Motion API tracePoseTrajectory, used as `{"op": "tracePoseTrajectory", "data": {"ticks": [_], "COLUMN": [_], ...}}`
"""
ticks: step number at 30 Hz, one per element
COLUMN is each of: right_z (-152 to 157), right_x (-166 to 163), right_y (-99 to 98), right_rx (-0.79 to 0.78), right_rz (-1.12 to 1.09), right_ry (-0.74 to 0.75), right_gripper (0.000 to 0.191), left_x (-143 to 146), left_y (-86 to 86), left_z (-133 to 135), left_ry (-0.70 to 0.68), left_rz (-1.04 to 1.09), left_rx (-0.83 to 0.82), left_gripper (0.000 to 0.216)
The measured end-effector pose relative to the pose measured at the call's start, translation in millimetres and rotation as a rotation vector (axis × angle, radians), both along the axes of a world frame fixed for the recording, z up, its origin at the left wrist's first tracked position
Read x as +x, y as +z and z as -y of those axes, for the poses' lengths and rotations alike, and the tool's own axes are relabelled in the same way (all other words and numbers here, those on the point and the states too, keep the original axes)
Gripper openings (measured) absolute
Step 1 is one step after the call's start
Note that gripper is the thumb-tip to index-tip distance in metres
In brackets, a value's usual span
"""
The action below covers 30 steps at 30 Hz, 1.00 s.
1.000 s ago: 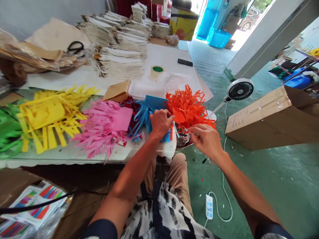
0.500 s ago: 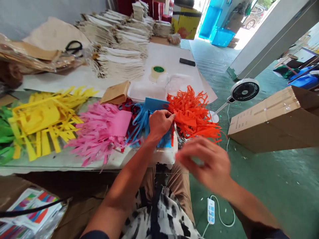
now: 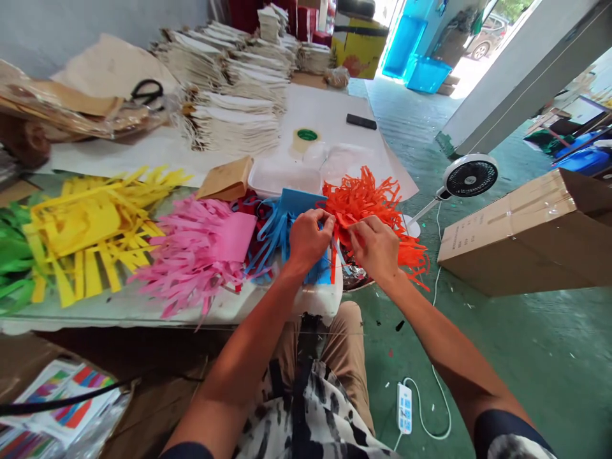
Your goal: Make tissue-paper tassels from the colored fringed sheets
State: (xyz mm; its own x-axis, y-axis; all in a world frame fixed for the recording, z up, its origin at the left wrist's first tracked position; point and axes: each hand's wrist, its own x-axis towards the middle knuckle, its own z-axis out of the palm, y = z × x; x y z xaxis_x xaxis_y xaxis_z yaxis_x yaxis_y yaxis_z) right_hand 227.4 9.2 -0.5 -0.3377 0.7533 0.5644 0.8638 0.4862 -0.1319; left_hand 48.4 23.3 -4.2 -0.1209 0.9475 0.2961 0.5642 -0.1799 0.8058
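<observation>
matt orange paper strips (image 3: 373,204), glossy glass tabletop (image 3: 119,306)

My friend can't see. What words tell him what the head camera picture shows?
A person's left hand and right hand pinch blue paper strips and orange strips at a table's edge. Pink, yellow and green strip piles lie alongside. A small fan stands on the green floor.

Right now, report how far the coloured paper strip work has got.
Done, by the look of it: sorted piles of green strips, yellow strips and pink strips lie along the table. In hand: the left hand grips a bunch of blue strips, while the right hand pinches a piece at the orange pile. Left: how much remains cannot be told.
</observation>
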Motion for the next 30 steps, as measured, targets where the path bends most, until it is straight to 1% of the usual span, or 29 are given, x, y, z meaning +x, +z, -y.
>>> {"op": "tracePoseTrajectory", "data": {"ticks": [2, 5, 7, 9, 13, 17, 20, 23, 27, 30], "right_z": [-4, -10, -14, -18, -26, -28, -25, -24, -27, -29], "right_x": [1, 3, 5, 8, 11, 8, 4, 2, 2, 2], "right_y": [1.0, 3.8, 7.0, 10.6, 15.6, 14.3, 12.5, 15.2, 25.9, 33.1], "right_rx": [-0.042, -0.12, -0.18, -0.226, -0.231, -0.181, -0.176, -0.164, -0.132, -0.103], "right_rz": [-0.164, -0.376, -0.46, -0.506, -0.526, -0.451, -0.419, -0.427, -0.438, -0.436], "right_ry": [0.025, 0.088, 0.12, 0.145, 0.166, 0.165, 0.187, 0.203, 0.153, 0.148], "right_gripper": [0.015, 0.008, 0.008, 0.01, 0.01, 0.009, 0.01, 0.011, 0.012, 0.015], "left_x": [0, 1, 1, 1, 1, 1, 0, 0, 2, 3], "left_y": [-0.5, -1.6, -2.8, -4.4, -8.0, -9.3, -7.3, -4.7, -3.9, -3.9], "left_z": [2, 3, 2, 0, -2, -2, -1, -2, -5, -9], "left_ry": [-0.018, -0.097, -0.148, -0.167, -0.152, -0.131, -0.125, -0.137, -0.166, -0.191], "left_rz": [0.053, 0.115, 0.118, 0.11, 0.097, 0.017, -0.015, 0.01, 0.043, 0.18], "left_rx": [0.04, 0.135, 0.187, 0.208, 0.213, 0.192, 0.186, 0.212, 0.222, 0.198], "left_gripper": [0.011, 0.019, 0.022, 0.02, 0.015, 0.016, 0.018, 0.024, 0.031, 0.028]}}
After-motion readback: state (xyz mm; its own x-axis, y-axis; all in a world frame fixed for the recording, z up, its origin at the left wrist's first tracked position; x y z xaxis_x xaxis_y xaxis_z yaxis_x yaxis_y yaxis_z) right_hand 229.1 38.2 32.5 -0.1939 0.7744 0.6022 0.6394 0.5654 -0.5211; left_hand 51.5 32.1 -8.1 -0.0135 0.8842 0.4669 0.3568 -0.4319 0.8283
